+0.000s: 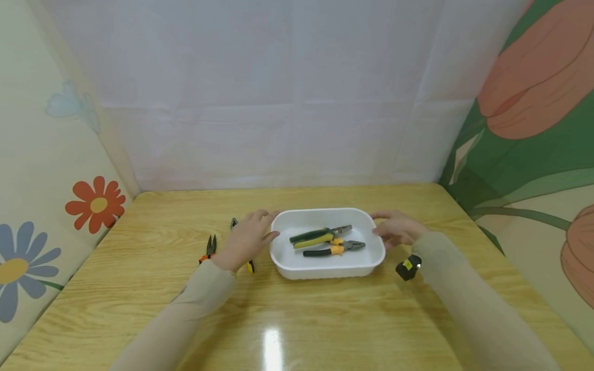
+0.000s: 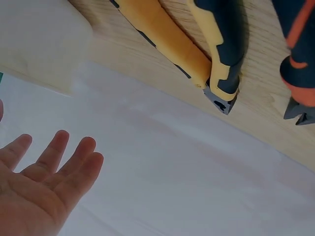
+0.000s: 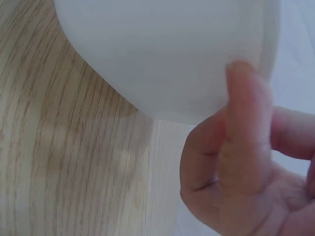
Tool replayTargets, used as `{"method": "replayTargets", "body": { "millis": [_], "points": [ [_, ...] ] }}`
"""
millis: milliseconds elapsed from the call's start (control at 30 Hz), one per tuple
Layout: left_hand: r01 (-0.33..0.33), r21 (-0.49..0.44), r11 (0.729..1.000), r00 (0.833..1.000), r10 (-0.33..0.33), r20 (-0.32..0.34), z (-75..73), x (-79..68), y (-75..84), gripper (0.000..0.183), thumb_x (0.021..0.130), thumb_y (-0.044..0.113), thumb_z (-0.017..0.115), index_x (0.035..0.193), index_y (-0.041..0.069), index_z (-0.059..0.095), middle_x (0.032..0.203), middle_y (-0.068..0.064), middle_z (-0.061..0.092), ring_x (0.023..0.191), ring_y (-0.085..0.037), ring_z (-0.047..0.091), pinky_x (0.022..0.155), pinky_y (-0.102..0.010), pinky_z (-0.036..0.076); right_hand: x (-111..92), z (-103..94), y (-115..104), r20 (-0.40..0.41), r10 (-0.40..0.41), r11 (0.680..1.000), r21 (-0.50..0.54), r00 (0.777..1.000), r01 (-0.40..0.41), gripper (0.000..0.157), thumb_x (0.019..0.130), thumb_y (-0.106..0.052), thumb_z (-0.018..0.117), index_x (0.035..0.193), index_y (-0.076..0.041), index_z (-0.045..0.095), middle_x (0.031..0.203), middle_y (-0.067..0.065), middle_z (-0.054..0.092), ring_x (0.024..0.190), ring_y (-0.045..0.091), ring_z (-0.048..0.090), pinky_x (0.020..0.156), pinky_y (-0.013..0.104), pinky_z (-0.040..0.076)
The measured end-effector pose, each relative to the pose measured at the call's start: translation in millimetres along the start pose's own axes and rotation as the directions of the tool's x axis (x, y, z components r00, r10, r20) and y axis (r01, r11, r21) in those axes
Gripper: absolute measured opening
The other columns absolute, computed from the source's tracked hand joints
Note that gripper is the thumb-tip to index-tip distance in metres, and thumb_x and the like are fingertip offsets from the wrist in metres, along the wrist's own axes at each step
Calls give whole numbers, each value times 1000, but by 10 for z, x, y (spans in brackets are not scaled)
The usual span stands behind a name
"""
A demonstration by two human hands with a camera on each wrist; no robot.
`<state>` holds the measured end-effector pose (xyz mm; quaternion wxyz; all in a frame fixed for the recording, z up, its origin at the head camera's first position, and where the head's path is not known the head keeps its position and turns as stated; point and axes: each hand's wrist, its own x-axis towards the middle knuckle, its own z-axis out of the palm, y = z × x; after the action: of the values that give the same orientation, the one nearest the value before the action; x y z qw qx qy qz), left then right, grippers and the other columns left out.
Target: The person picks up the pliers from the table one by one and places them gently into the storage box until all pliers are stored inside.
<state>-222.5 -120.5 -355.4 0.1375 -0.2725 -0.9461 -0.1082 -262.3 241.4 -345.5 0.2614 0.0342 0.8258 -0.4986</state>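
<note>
A white plastic tub [image 1: 306,273] stands on the table, holding green-and-yellow pliers [image 1: 314,239] and black-and-orange pliers [image 1: 325,252]. My left hand [image 1: 248,239] is beside the tub's left end, its fingers spread; the left wrist view shows a gap between the fingers and the tub. At the right end is my right hand [image 1: 396,226], its thumb [image 3: 243,93] against the outer wall and the other fingers loosely bent. Beneath my left hand, yellow-and-black pliers [image 2: 221,44] are partly hidden in the head view. Red-and-black pliers [image 1: 211,247] lie further left.
A black-and-yellow tape measure [image 1: 408,268] sits by my right wrist. The wooden table [image 1: 297,319] ends at a white cloth backdrop [image 1: 297,129]. Printed floral panels stand along both sides.
</note>
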Motion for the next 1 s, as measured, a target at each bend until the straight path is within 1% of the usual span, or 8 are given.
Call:
{"method": "replayTargets", "body": {
  "millis": [200,300,400,533,600,800,1000],
  "points": [
    [-15,0,1000,999,15,-50,-21,-128,-55,50,95,22,65,138,-1,51,117,-23,58,106,-38,57,88,-49,49,-7,5,7,-13,1,1000,-16,1000,-1,60,96,-2,53,149,4,26,117,22,56,79,20,60,66,31,55],
    [-6,-7,1000,999,5,-51,-38,-185,-76,51,94,21,65,137,-1,50,117,-24,57,107,-40,56,89,-51,48,-2,-1,14,-11,-4,1000,-18,1000,3,61,96,-2,52,149,5,25,117,23,56,79,20,60,66,31,55],
    [17,6,1000,999,-17,-45,-56,-231,-97,52,94,22,66,138,0,50,119,-24,57,107,-40,56,89,-51,49,2,-3,18,-14,-1,1000,-15,1000,1,61,95,-1,53,149,4,25,115,22,56,79,19,60,66,31,55],
    [41,43,998,999,-39,-36,-74,-274,-122,52,95,25,65,139,2,50,122,-24,56,108,-39,58,84,-50,52,-2,5,18,-13,0,1000,-18,1000,0,61,95,-1,53,150,4,25,114,21,56,78,19,60,66,31,55],
    [40,52,998,999,-38,-39,-75,-288,-139,53,95,25,65,139,2,49,122,-24,56,109,-40,58,84,-50,52,-8,8,15,-10,-1,1000,-19,1000,1,61,95,-1,53,150,5,25,115,21,56,78,19,59,66,31,55],
    [15,59,998,997,-10,-78,-75,-332,-179,53,93,24,68,137,-1,51,121,-26,57,110,-42,57,86,-51,51,-24,10,3,-6,-5,1000,-13,1000,5,61,96,-1,53,149,5,24,117,22,55,79,19,59,66,31,54],
    [24,56,998,994,-18,-106,-75,-403,-211,52,91,21,70,134,-2,52,117,-27,57,106,-43,58,82,-52,52,-11,11,2,-6,-7,1000,1,1000,7,62,95,-1,53,150,4,24,117,22,56,79,19,60,65,30,55]
  ]
}}
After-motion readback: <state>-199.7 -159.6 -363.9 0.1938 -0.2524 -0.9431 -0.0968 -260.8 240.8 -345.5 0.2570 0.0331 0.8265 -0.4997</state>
